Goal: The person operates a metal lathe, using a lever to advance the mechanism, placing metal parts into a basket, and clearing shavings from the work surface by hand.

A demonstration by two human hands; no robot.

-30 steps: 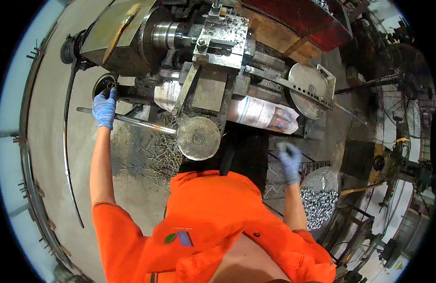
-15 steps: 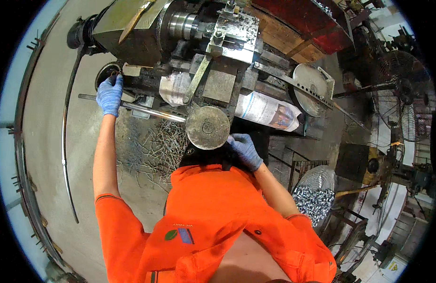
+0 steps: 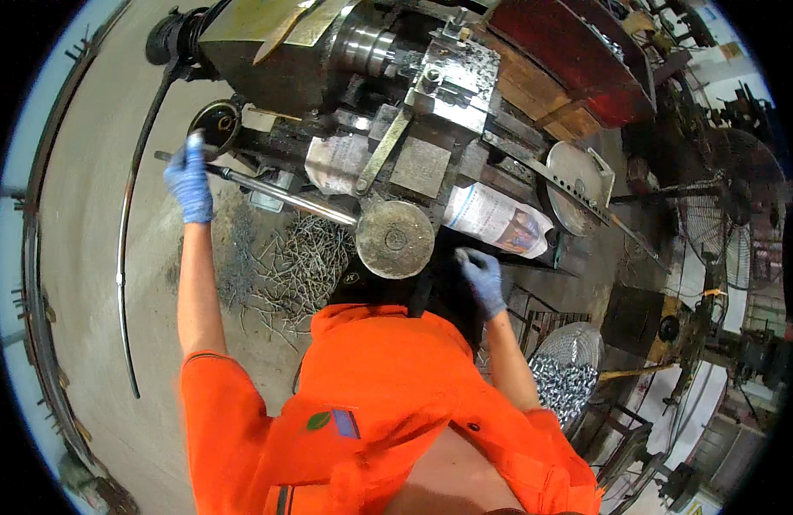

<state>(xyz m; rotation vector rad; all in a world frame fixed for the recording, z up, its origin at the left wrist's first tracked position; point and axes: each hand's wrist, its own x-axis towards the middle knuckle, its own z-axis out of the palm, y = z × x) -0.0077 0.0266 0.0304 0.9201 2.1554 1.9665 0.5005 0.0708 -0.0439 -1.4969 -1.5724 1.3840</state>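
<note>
My left hand [image 3: 188, 184], in a blue knit glove, is over the outer part of a long metal lever rod [image 3: 285, 197], just below a dark handwheel [image 3: 218, 127]. Its fingers point up and are smeared, so their grip does not show. The rod slants down to a round, worn metal disc [image 3: 394, 240] in front of me. To the right of that disc, apart from it, my gloved right hand [image 3: 484, 283] is held with fingers drawn together. Whatever sits at its fingertips is too small to name.
The lathe-like machine [image 3: 362, 51] spans the top, with a metal tool block [image 3: 456, 77]. Printed paper [image 3: 499, 221] covers part of its bed. Wiry metal shavings [image 3: 302, 266] litter the floor. A basket [image 3: 577, 343] of small shiny parts stands right, below a red bin [image 3: 577, 51].
My left hand has come off the handwheel and down toward the rod. My right hand has moved right, away from the disc. The whole view has shifted slightly.
</note>
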